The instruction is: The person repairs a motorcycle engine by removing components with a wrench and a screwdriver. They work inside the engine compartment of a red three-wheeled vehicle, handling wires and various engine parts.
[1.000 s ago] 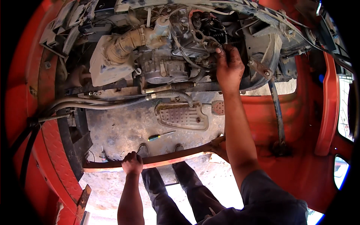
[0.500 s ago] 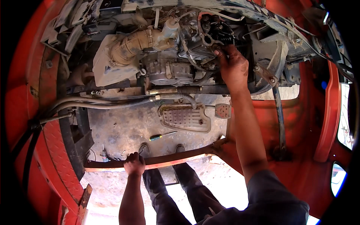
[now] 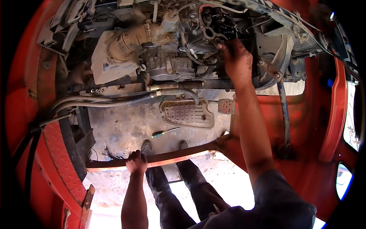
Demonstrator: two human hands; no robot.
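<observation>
My right hand is closed at the uncovered top of the engine, its thumb and fingertips pinched beside an oval metal opening. Whatever lies between those fingers is hidden. Dark, oily valve parts show in the red-edged cavity just beyond. Lower left, my left hand is closed over the red crossbar. A thin metal piece shows beside its knuckles; whether the hand holds it, I cannot tell.
A green-and-black screwdriver lies on the dusty floor plate below the wide ribbed pedal and a small red pedal. A dusty intake box and hose stand left of the engine. Cables cross at left. Another tool lies near the crossbar.
The view has shifted slightly, so the engine and pedals sit a little higher. My right hand stays at the engine with its fingers slightly turned; my left hand stays on the crossbar.
</observation>
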